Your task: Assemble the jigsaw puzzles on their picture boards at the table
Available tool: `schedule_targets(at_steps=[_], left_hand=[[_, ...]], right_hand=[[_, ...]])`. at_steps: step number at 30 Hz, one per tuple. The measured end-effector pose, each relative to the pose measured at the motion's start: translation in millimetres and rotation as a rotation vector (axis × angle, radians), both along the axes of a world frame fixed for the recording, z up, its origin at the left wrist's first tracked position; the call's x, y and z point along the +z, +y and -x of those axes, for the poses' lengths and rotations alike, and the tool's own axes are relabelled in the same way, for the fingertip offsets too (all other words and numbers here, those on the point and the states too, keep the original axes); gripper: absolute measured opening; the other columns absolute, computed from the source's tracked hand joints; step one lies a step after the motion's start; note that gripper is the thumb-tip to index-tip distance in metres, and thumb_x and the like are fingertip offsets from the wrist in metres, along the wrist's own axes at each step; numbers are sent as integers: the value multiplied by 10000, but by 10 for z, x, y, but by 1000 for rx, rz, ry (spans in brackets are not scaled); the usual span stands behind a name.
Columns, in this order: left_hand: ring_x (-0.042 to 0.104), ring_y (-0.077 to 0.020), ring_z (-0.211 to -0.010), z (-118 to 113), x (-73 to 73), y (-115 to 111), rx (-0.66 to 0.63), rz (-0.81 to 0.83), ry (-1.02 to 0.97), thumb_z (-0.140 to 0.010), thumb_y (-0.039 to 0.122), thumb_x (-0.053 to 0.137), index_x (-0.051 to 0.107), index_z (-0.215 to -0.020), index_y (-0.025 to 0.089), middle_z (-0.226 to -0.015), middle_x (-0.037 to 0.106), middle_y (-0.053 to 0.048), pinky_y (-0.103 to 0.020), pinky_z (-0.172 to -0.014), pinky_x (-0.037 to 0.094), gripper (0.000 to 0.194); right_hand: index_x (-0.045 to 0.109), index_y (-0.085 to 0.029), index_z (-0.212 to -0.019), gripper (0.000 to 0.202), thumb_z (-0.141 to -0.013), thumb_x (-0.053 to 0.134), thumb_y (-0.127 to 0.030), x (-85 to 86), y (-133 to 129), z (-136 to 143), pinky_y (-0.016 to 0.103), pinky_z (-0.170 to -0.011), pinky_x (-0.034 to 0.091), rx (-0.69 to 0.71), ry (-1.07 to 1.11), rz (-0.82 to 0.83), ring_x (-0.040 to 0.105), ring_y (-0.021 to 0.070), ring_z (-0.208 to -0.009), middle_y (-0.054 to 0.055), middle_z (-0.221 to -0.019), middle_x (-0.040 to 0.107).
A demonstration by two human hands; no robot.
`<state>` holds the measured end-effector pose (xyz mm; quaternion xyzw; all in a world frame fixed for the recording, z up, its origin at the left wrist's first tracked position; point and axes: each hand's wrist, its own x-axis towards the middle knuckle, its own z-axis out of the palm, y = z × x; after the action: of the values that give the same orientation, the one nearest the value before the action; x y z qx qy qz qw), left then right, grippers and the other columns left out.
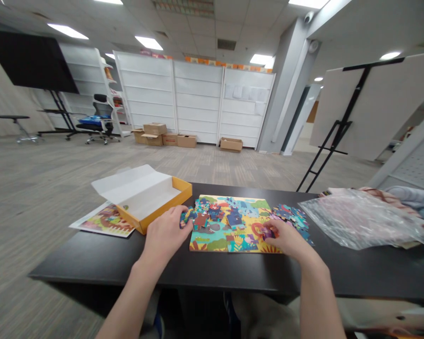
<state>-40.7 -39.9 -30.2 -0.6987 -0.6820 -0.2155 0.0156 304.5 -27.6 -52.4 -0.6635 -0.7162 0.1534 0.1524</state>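
Note:
A colourful animal jigsaw puzzle (pixel 215 242) lies flat on the black table, with several loose pieces spread over its upper left part. At its left edge, my left hand (pixel 167 233) curls its fingers round a few dark blue puzzle pieces (pixel 186 215). My right hand (pixel 291 239) reaches over the right half, fingertips closed on a purple puzzle piece (pixel 268 231) by the orange lion. That piece is partly covered by the fingers. More loose puzzle pieces (pixel 298 219) lie in a heap just right of the board, partly behind my right hand.
A yellow box (pixel 166 203) with white paper inside stands at the left on a printed picture sheet (pixel 101 222). Clear plastic packaging (pixel 360 219) covers the table's right side. Beyond the black table (pixel 102 261) are cardboard boxes (pixel 155 134), an office chair (pixel 101 117) and white shelving.

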Motion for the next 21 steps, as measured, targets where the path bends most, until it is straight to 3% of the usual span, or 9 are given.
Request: schedule_targets(at_steps=[2, 6, 13, 17, 21], left_hand=[[705, -309, -955, 105, -14, -3, 101, 74, 46, -931, 415, 512, 597, -1179, 235, -1084, 736, -73, -374, -742, 510, 317], [716, -327, -928, 197, -80, -18, 148, 153, 131, -943, 457, 485, 594, -1181, 218, -1034, 745, -98, -380, -740, 512, 354], [717, -332, -948, 136, -84, 20, 219, 211, 154, -952, 455, 482, 588, -1194, 236, -1068, 740, -95, -379, -735, 518, 343], [718, -326, -934, 111, -125, 58, 189, 211, 179, -967, 408, 457, 589, -1183, 227, -1053, 735, -96, -378, -727, 517, 312], [713, -317, -915, 76, -189, 104, 151, 158, 145, -972, 360, 444, 601, -1162, 225, -1124, 713, -84, -376, -703, 510, 281]], right_hand=[[697, -142, -1060, 289, -777, 644, -164, -39, 60, 36, 337, -862, 474, -13, -11, -58, 660, 253, -969, 104, -1038, 719], [690, -143, -1087, 282, -817, 613, -138, -144, 193, 143, 351, -968, 446, -42, -27, -171, 632, 252, -1094, 131, -1152, 694], [713, -142, -998, 190, -832, 622, -136, -326, 410, 252, 353, -933, 457, -165, -57, -292, 640, 264, -1041, 143, -1089, 691], [714, -155, -957, 233, -869, 511, -83, -414, 499, 273, 347, -958, 462, -88, 9, -341, 634, 248, -1057, 132, -1051, 694], [708, -157, -1037, 315, -906, 425, -107, -427, 494, 310, 367, -1019, 453, 48, 134, -435, 609, 233, -1124, 136, -1146, 666]])
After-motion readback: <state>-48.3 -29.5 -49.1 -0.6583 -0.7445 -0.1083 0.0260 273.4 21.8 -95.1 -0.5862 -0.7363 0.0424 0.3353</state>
